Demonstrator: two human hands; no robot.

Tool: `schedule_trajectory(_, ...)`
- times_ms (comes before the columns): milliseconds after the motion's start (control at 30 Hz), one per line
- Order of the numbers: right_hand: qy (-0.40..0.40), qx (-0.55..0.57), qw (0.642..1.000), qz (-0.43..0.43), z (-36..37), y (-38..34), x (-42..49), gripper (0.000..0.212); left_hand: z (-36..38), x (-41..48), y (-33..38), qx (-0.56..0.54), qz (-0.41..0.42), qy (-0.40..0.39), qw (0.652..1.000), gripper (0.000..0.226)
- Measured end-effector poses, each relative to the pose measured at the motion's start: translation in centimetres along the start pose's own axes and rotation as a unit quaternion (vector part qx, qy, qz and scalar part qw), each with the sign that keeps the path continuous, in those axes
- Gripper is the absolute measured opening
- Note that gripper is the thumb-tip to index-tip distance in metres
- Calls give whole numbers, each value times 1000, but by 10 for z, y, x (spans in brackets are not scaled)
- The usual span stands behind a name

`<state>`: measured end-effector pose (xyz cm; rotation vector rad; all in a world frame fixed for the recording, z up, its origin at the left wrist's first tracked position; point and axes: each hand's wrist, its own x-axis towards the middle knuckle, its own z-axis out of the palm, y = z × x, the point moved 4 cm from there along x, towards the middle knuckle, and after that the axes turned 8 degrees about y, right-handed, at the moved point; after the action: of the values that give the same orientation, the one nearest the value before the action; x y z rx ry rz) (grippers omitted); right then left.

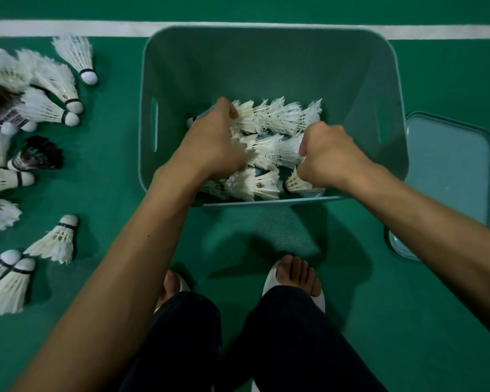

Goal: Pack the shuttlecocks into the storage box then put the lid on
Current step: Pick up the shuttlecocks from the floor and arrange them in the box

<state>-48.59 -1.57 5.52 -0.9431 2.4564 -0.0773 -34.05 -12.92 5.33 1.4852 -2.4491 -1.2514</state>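
The left hand [212, 142] is down inside the storage box [266, 66]. Its fingers are curled round the white shuttlecocks [277, 117] that lie in there. A round white cork tip [191, 122] peeks out just past its knuckles. The right hand [327, 155] is in the box too, on the right side. It is curled up like a fist with its thumb on the feathers. Its fingers are hidden, so I cannot tell if it holds one or not.

The box is blue-green and sits on the green floor [111, 165]. It is open on top. The shuttlecocks in it lie on their sides in rows, close together. They fill the near half of the bottom.

The lid [450, 165] lies flat on the floor just beside the box, on the right.

More loose shuttlecocks [54, 241] lie on the floor to the left, apart from the box. Most are white. One dark shuttlecock [40, 155] lies among them.

A white line [68, 29] runs across the floor behind the box. Two feet [294, 275] in white slippers [318, 302] stand near the front of the box.
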Motion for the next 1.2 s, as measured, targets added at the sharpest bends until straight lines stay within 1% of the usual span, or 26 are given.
schedule_trajectory(67,-69,46,996,37,10,-1,8,32,1,1,-2,-7,-1,14,1000,59)
schedule_trajectory(133,-130,128,979,94,16,-2,13,38,2,3,-4,-8,-3,20,1000,58)
schedule_trajectory(167,-149,164,968,115,19,-2,15,43,3,4,-4,-10,-4,22,1000,58)
schedule_trajectory(233,-171,197,956,135,24,0,20,51,3,6,-5,-11,-10,30,999,57)
schedule_trajectory(300,-184,190,956,129,30,0,23,45,4,7,-6,-11,-16,39,999,53)
schedule_trajectory(367,-182,125,971,97,35,-3,24,28,4,8,-4,-6,-14,40,999,47)
schedule_trajectory(433,-168,20,985,34,33,-8,23,14,5,6,-1,6,-2,26,1000,44)
schedule_trajectory(500,-132,-46,990,-23,20,-12,22,7,4,2,3,11,8,12,1000,48)
schedule_trajectory(533,-110,-53,992,-38,9,-12,22,8,4,0,5,10,13,7,1000,52)
schedule_trajectory(600,-69,-19,996,-49,-15,-7,21,4,3,-2,12,3,19,-11,1000,64)
schedule_trajectory(667,-39,83,994,-60,-35,-2,15,4,6,-4,19,-14,19,-41,999,71)
schedule_trajectory(733,-41,201,975,-83,-44,1,4,6,12,-5,28,-35,12,-64,997,71)
schedule_trajectory(767,-52,230,967,-95,-44,1,-2,8,17,-5,32,-47,5,-71,996,71)
schedule_trajectory(800,-61,233,965,-107,-41,1,-6,13,21,-6,38,-69,2,-78,995,72)
schedule_trajectory(867,-50,203,969,-131,-33,2,-10,19,31,-10,49,-100,22,-95,990,80)
schedule_trajectory(933,-11,168,976,-135,-30,6,-7,17,37,-11,55,-79,63,-106,989,88)
schedule_trajectory(967,-2,148,982,-121,-31,9,-4,15,39,-12,55,-58,73,-107,990,86)
schedule_trajectory(1000,3,109,989,-102,-33,13,-1,13,38,-10,54,-37,79,-104,991,78)
schedule_trajectory(1067,2,-13,998,-61,-40,21,3,5,38,-8,49,20,92,-113,989,52)
schedule_trajectory(1133,-8,-104,994,-38,-42,22,3,3,38,-10,44,102,92,-154,978,28)
schedule_trajectory(1167,-13,-133,990,-35,-38,21,3,7,40,-10,40,134,83,-186,970,25)
schedule_trajectory(1200,-19,-150,988,-31,-31,20,3,12,40,-12,39,162,76,-211,961,27)
